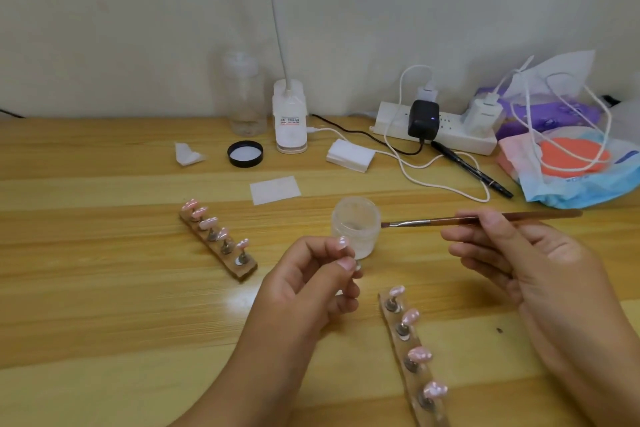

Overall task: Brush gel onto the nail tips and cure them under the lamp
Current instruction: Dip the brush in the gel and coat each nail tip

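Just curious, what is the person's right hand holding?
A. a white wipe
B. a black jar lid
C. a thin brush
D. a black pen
C: the right hand pinches a thin brush, bristles pointing toward the open clear jar, while the left hand pinches a nail tip on its small stand.

Soft, even indoor light is bright enough to show the grain of the pale yellow wooden tabletop (104,253), which carries one small white glare patch just beside the left hand (304,291). Shadows are faint and diffuse. The tall clear plastic bottle (244,94) at the wall looks smeared, and the plank seams curve slightly toward the frame's edges
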`<move>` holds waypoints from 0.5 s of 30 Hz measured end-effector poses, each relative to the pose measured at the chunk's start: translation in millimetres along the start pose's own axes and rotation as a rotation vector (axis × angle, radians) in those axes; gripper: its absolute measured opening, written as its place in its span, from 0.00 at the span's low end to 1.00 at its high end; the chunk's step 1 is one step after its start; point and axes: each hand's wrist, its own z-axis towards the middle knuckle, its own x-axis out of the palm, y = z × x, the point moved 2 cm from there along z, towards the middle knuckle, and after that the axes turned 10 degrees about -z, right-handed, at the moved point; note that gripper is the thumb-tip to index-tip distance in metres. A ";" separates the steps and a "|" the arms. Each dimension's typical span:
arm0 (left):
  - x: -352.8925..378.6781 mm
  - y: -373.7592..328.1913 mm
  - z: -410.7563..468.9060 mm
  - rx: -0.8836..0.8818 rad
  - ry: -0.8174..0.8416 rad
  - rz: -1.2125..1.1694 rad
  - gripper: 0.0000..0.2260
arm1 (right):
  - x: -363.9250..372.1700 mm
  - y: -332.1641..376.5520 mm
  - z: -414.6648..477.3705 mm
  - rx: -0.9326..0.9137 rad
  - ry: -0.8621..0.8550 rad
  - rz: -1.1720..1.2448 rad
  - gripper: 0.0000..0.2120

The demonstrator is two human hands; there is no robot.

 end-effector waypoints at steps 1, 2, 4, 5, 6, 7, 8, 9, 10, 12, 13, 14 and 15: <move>-0.5 0.4 0.0 0.003 0.004 0.004 0.06 | -1.3 0.4 -0.4 -0.012 -0.006 -0.002 0.15; -0.9 0.9 -0.2 0.005 0.011 0.009 0.06 | -2.9 0.9 -1.1 -0.025 -0.018 0.006 0.15; -1.1 1.3 -0.7 0.004 0.033 0.021 0.06 | -5.8 2.3 -2.9 -0.056 -0.037 0.045 0.15; -1.2 1.5 -0.6 0.005 0.043 0.027 0.05 | -7.0 3.2 -4.2 -0.072 -0.035 0.073 0.14; -1.2 1.7 -0.7 0.009 0.053 0.035 0.04 | -7.3 4.5 -5.3 -0.085 -0.025 0.105 0.12; -1.2 2.0 -0.6 0.018 0.062 0.047 0.04 | -7.9 5.4 -6.7 -0.092 -0.013 0.138 0.12; -1.1 2.6 -0.9 0.032 0.069 0.061 0.06 | -8.3 6.1 -8.1 -0.090 -0.006 0.167 0.11; -1.1 3.5 -1.0 0.048 0.074 0.080 0.07 | -8.8 6.6 -9.5 -0.083 -0.007 0.187 0.11; -1.1 3.9 -1.7 0.065 0.082 0.104 0.08 | -8.6 7.6 -11.3 -0.073 -0.012 0.203 0.11; -0.5 3.5 -2.8 0.096 0.110 0.156 0.08 | -8.0 9.9 -14.5 -0.067 -0.023 0.217 0.12; -0.8 3.4 -3.2 0.107 0.118 0.179 0.08 | -7.4 11.0 -15.6 -0.074 -0.023 0.213 0.12; -1.5 3.6 -3.2 0.112 0.120 0.196 0.08 | -6.1 12.1 -16.5 -0.084 -0.021 0.205 0.12; -2.4 3.9 -3.0 0.112 0.117 0.206 0.09 | -4.9 12.6 -17.8 -0.095 -0.017 0.194 0.13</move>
